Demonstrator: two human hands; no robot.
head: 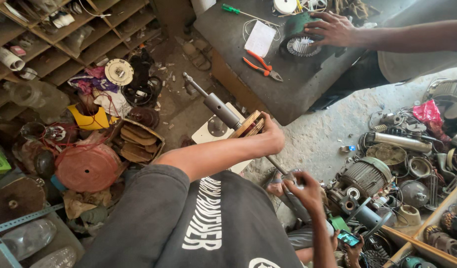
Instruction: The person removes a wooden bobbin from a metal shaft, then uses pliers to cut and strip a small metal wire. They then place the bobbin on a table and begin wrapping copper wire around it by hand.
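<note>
Left hand [272,133]: fingers curled tight around the rim of a wooden winding former [252,124], a layered disc threaded on a long steel shaft [222,108]; the wrist is cocked so that the disc stands edge-on to the body. Right hand [302,190]: fingers closed around the lower end of the same shaft, apparently at a crank or handle, though the part inside the fist is hidden. Held at two points in this way, the shaft runs on a slant from lower right to upper left, in the air above the floor and in front of the chest, its grey cylindrical collar and slim tip pointing toward the wooden shelving [64,34]. This spacing of the hands seems to steady the long shaft against tipping.

Behind the former, a white square plate [208,131] lies on the floor. At upper right, a second person's hand [332,29] rests flat on a green motor stator [300,39] on the dark workbench [288,84], with orange-handled pliers [260,64] nearby. Motor housings [365,176] crowd the floor at right; a basket of wooden formers [139,141] sits at left.
</note>
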